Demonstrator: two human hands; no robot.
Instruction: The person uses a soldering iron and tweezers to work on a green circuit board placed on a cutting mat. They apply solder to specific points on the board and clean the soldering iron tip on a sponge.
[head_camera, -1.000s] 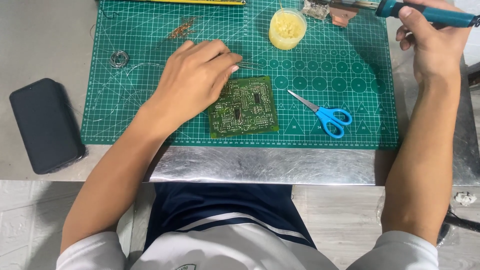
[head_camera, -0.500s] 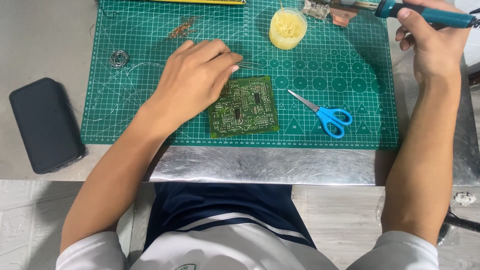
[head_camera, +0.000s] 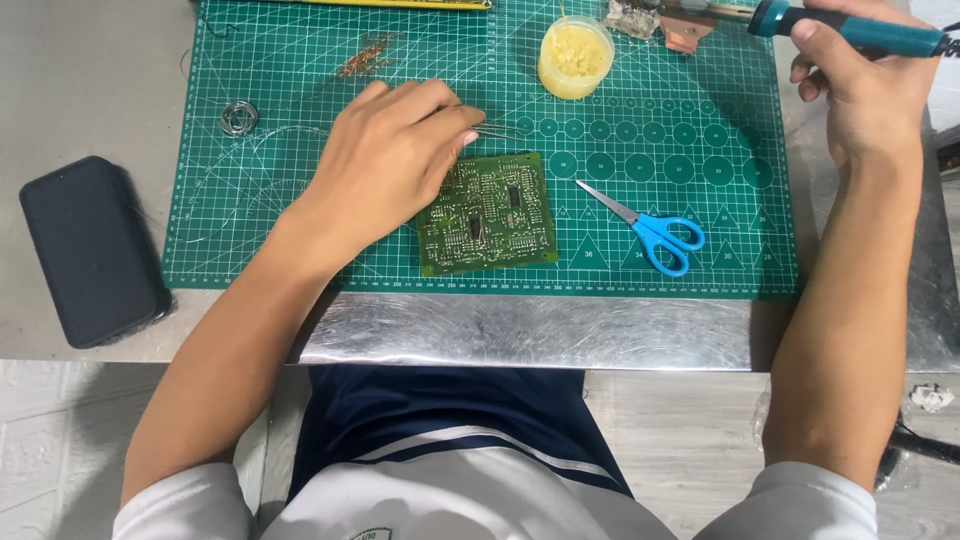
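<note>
A metal worktop (head_camera: 520, 335) carries a green cutting mat (head_camera: 700, 250), and we take the green circuit board (head_camera: 490, 212) near the mat's middle as our landmark. Our left hand (head_camera: 385, 170) rests on the mat at the board's upper left corner, its grip closed on thin tweezers (head_camera: 500, 128) whose tips point right just above the board. Our right hand (head_camera: 865, 95) sits well to the upper right of the board, its grip wrapped around the teal handle of a soldering iron (head_camera: 850, 28); the iron's tip lies near a small metal stand (head_camera: 655, 20) at the mat's far edge. Blue-handled scissors (head_camera: 650, 225) lie just right of the board. A round yellow tub (head_camera: 575, 58) stands above it. Upper left of the board lie copper braid (head_camera: 365, 55) and a solder coil (head_camera: 238, 118). Far left, off the mat, lies a dark phone (head_camera: 90, 250).
</note>
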